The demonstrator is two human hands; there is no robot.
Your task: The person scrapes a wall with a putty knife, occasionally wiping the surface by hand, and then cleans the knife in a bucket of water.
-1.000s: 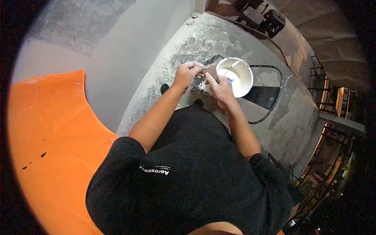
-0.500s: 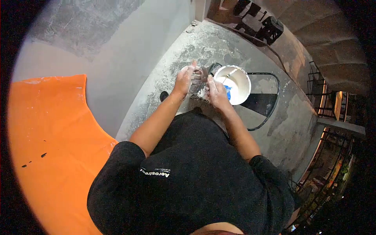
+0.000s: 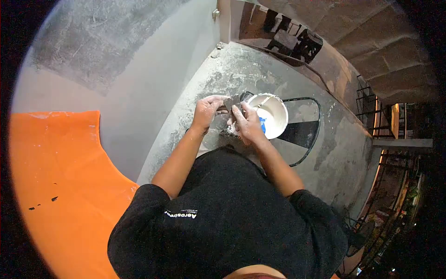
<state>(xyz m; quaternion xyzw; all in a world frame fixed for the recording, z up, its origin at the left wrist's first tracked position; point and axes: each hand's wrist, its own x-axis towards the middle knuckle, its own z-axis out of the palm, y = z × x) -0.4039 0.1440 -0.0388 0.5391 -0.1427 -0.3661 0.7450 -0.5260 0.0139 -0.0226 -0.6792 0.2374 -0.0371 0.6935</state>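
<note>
Both hands are close together in front of the body, dusted with white. A small dark flat piece (image 3: pixel 233 102) sits between them, its exact kind too small to tell. My left hand (image 3: pixel 207 113) has its fingers closed on the piece's left edge. My right hand (image 3: pixel 247 123) pinches the piece from the right, thumb on top. Right beside my right hand stands a white bucket (image 3: pixel 280 116) with white material, something blue and a stick-like tool inside.
A black hose or cable (image 3: pixel 319 114) loops on the white-spattered floor (image 3: pixel 251 65) right of the bucket. An orange surface (image 3: pixel 60 162) covers the left. A grey wall (image 3: pixel 153 79) rises at upper left; dark stools (image 3: pixel 284 42) stand at the top.
The hands have come together; my left hand, earlier with fingers spread, now closes on the dark piece. The view has shifted, so bucket and floor appear lower and slightly left.
</note>
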